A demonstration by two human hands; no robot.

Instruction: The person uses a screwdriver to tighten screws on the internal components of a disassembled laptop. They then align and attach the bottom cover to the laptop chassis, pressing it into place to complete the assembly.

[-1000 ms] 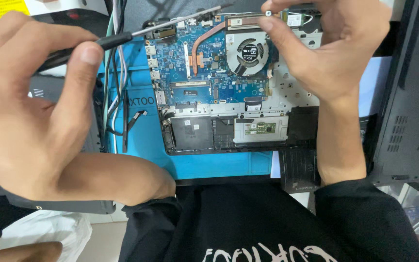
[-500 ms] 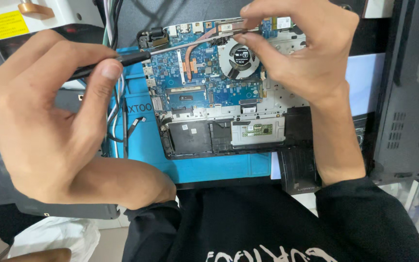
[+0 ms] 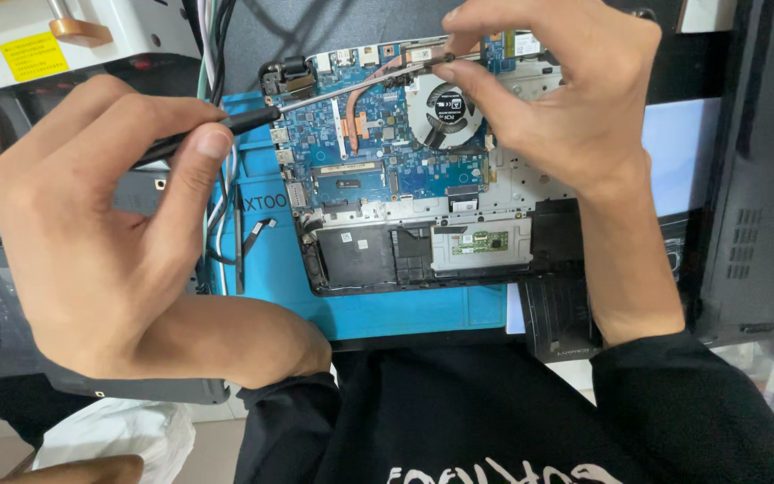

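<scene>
Blue rubber work mat [image 3: 405,309] under the work, running out toward near edge; bundle of grey, green and black cables [image 3: 214,54] coming down at its left side; white machine housing [image 3: 127,27] with yellow sticker [image 3: 33,56] and tan knob [image 3: 78,31] at top left; large black plastic cover panel [image 3: 768,215] with vent slots lying at right; small black ribbed block [image 3: 562,318] just off mat's right corner; white crumpled plastic bag [image 3: 109,435] low at left
</scene>
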